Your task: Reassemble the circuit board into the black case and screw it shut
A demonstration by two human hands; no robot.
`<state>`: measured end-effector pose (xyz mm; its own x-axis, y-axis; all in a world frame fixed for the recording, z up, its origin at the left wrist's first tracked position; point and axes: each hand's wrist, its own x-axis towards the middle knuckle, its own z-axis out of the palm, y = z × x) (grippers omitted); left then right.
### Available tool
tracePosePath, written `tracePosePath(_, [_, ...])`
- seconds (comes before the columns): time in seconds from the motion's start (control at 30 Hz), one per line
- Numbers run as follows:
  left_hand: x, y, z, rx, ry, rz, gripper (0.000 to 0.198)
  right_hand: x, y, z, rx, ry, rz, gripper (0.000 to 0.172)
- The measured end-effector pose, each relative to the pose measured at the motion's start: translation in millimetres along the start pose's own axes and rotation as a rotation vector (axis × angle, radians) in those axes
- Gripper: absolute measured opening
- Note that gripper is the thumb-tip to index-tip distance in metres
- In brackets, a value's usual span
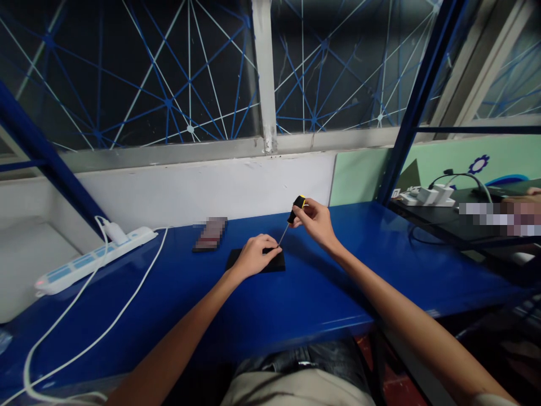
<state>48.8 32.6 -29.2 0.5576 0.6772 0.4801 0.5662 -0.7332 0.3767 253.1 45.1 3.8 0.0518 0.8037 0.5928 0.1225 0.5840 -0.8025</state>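
A screwdriver (284, 234) with a black and yellow handle and a thin metal shaft is in my right hand (316, 223), gripped by its handle. It leans, with its tip pointing down and left at a flat black rectangular object (275, 264) lying on the blue table. Over that object rests my left hand (256, 254), covering much of it. The left thumb and forefinger come together right by the screwdriver's tip; whatever is between them is too small to tell.
A phone-like slab (211, 234) lies behind and left of the black object. On the left, a white power strip (95, 262) trails white cables across the blue table (270, 313). To the right, chargers (435, 194) sit on another desk, where part of a person's hand (522, 206) shows.
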Motion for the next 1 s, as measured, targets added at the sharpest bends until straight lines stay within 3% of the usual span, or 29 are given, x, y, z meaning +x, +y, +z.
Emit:
tracePosePath(0.27, [-0.5,3.9,-3.1,-0.013,-0.028,-0.022,0.022,-0.8,-2.5,-1.6,-0.011,-0.013,-0.012,0.029])
tracePosePath(0.3, [-0.8,5.2,-4.3,-0.015,-0.047,-0.029,0.029,-0.4,-2.8,-2.0,-0.015,-0.012,-0.012,0.029])
tracePosePath(0.43, [-2.3,10.5,-8.4,0.038,-0.201,-0.073,0.087,2.4,-3.3,-4.8,-0.014,0.015,-0.004,0.034])
tracePosePath(0.5, [-2.5,12.4,-9.2,0.076,-0.266,-0.084,0.097,4.0,-3.1,-7.1,-0.006,0.037,-0.006,0.039])
tracePosePath(0.73, [-1.5,12.4,-12.2,0.004,-0.181,-0.123,0.093,9.0,-3.4,-16.7,-0.014,0.081,-0.009,0.044])
tracePosePath(1.0, [1.5,10.2,-30.3,-0.222,-0.021,-0.1,0.081,11.5,-1.3,-18.0,-0.032,0.155,-0.014,0.043])
